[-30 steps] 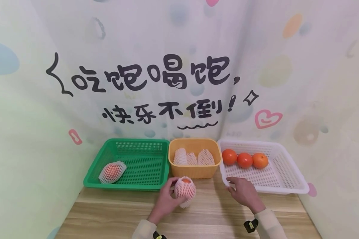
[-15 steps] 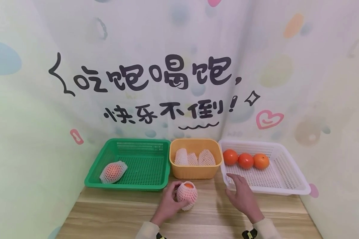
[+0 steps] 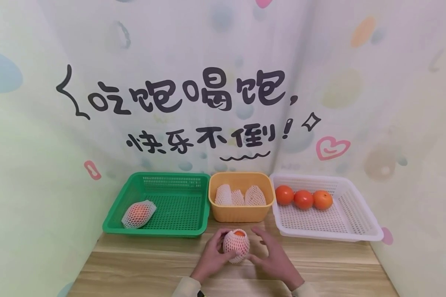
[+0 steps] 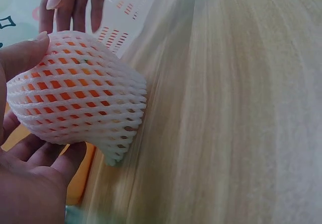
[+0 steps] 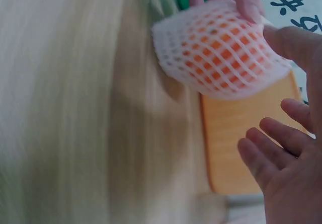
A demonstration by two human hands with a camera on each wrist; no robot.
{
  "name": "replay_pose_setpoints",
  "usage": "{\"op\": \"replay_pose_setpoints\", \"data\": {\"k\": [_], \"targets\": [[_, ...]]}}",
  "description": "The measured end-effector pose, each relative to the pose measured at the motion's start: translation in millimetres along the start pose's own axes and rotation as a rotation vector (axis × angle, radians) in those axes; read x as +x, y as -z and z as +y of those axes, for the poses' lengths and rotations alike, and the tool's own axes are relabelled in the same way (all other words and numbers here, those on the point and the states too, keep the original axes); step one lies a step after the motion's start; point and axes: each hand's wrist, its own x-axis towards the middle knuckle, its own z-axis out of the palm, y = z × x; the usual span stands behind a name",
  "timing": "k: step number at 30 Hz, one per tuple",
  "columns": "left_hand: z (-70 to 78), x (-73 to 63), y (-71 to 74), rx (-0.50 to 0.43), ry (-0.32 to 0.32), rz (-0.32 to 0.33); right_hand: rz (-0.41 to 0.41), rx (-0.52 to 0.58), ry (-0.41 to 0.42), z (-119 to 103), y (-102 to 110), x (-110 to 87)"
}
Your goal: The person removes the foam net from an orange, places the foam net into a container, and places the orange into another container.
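Fingers and thumb of my left hand grip an orange in a white foam net sleeve over the table, in front of the yellow bin. The sleeve covers most of the fruit, and orange peel shows at its top. In the left wrist view the loose end of the net flares out past the fruit. My right hand is at the fruit's right side with its fingers spread. Its thumb comes right up to the net, while the other fingers stand apart from it.
A green basket at left holds one netted fruit. The yellow bin in the middle holds several foam nets. In the white basket at right lie three orange-red fruits. A printed curtain hangs behind.
My right hand has left the white basket's near left corner and moved left to the netted orange. The left hand has brought the orange slightly nearer and to the right.
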Motion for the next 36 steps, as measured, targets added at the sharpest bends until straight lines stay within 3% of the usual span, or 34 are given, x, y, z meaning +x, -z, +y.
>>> {"op": "replay_pose_setpoints", "data": {"k": [3,8,15,26,36], "targets": [[-1.0,-1.7,-1.4,-0.014,-0.006,-0.009,-0.088,0.097,-0.076,0.6,-9.9,1.2],[-8.3,-6.1,-1.5,-0.009,-0.010,-0.019,-0.135,0.167,-0.093,3.8,-22.0,3.0],[-18.6,-10.8,2.3,-0.011,-0.066,0.006,-0.100,0.198,-0.079,2.4,-27.9,1.8],[-14.7,-10.6,6.9,0.011,-0.024,0.050,-0.019,0.216,-0.141,-3.8,-31.6,0.2],[-10.8,-10.9,6.6,0.080,-0.055,0.111,0.048,0.100,-0.101,-8.1,-31.4,1.2]]}}
